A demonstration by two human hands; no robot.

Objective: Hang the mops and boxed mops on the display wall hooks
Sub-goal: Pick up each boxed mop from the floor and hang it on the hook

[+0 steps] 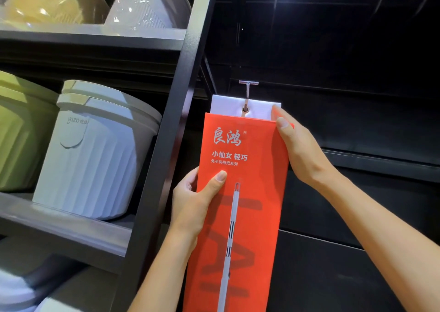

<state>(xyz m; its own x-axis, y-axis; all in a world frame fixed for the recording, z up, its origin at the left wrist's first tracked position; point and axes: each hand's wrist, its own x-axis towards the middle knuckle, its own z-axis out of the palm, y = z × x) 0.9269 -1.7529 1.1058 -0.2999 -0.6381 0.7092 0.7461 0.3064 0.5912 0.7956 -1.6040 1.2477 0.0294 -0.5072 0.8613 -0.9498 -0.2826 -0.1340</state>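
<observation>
A tall orange boxed mop [240, 216] with white lettering and a picture of a mop handle hangs upright against the dark display wall. Its white top flap [228, 106] has a round hole, and the metal wall hook [248, 90] passes through that hole. My left hand [195, 199] grips the box's left edge at mid height, thumb across the front. My right hand [297, 149] holds the upper right edge, fingertips reaching the white flap's corner. The bottom of the box runs out of view.
A dark metal shelf upright [176, 111] stands just left of the box. Shelves to the left hold a white ribbed bucket [95, 154], a green bucket [21, 130] and wrapped basins above. A dark wall rail [381, 161] runs on the right.
</observation>
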